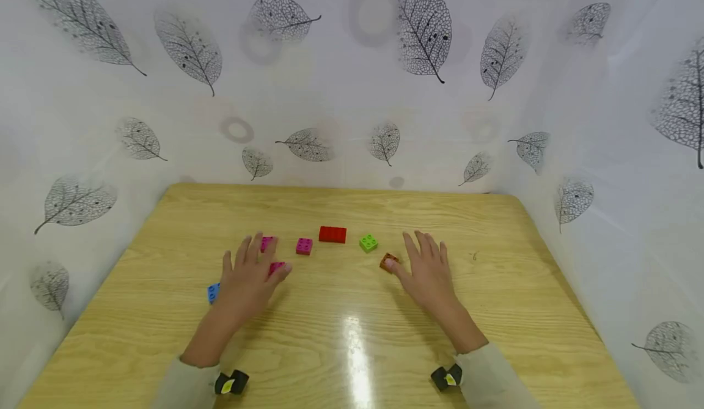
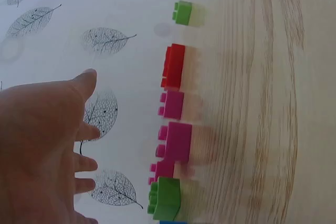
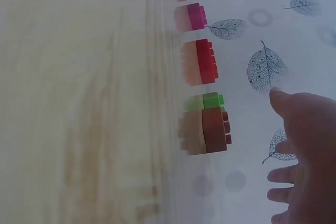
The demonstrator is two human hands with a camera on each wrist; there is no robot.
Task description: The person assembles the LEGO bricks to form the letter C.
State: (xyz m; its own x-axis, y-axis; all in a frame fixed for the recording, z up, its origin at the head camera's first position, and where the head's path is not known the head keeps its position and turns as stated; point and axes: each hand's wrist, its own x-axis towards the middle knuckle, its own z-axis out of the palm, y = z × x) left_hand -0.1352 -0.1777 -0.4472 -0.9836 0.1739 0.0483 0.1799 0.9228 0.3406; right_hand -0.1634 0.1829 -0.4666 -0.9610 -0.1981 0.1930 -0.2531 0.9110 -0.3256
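My left hand [image 1: 247,283] hovers with spread fingers over the left bricks and holds nothing. Partly covered by it in the head view are two pink bricks and a blue brick [image 1: 212,293]. A green brick [image 2: 167,199] shows in the left wrist view but is hidden from the head view. Another pink brick [image 1: 304,246] lies to the right of that hand. My right hand [image 1: 431,277], fingers also spread, holds nothing; its thumb overlaps the brown brick [image 3: 214,129] in the head view. Between the hands lie a long red brick [image 1: 332,234] and a lime green brick [image 1: 368,243].
The bricks lie in a loose arc, studs up, on a wooden table [image 1: 484,225]. A white cloth [image 1: 341,91] with a leaf print hangs behind the table and along both sides. A bright reflection falls on the table's front part, between the forearms.
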